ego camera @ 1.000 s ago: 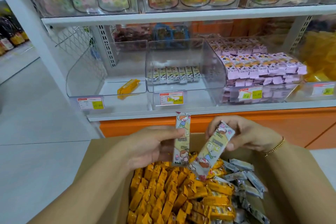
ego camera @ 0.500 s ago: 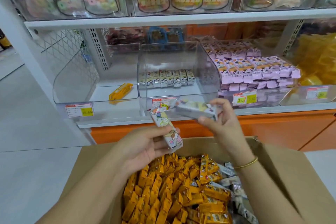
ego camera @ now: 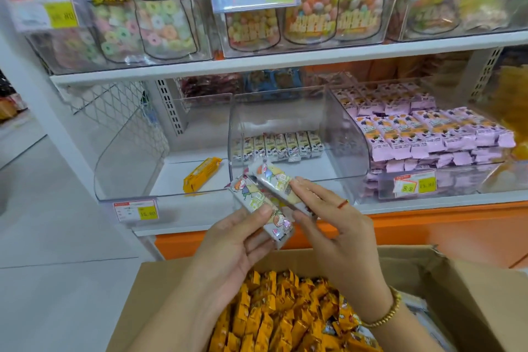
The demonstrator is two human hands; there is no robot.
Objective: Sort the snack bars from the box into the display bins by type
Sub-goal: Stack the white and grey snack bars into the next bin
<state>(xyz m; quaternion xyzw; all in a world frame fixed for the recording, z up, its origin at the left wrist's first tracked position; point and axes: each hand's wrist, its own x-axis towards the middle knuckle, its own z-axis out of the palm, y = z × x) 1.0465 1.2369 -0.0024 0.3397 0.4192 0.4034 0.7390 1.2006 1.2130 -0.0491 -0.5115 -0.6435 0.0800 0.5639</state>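
My left hand (ego camera: pixel 231 240) pinches a white cartoon-printed snack bar (ego camera: pixel 251 200) between thumb and fingers. My right hand (ego camera: pixel 328 226) holds a second white bar (ego camera: pixel 275 180) beside it, tilted up to the left. Both bars hover in front of the middle clear bin (ego camera: pixel 351 151), which has a row of several matching white bars (ego camera: pixel 278 146) at its back. The left clear bin (ego camera: pixel 125 157) holds one orange bar (ego camera: pixel 201 174). Below my hands, the open cardboard box (ego camera: pixel 471 300) is packed with orange bars (ego camera: pixel 274 314), with some silver-white ones at its right edge.
A bin on the right is stacked with purple snack bars (ego camera: pixel 428 134). Price tags (ego camera: pixel 135 210) hang on the shelf front. The upper shelf (ego camera: pixel 285 58) carries clear bins of candy bags. An orange base panel (ego camera: pixel 428 226) runs under the shelf; grey floor lies to the left.
Both hands have risen from the box toward the middle bin, each carrying a white bar. The right hand's bar has come alongside the left one, and the view has moved closer to the shelf.
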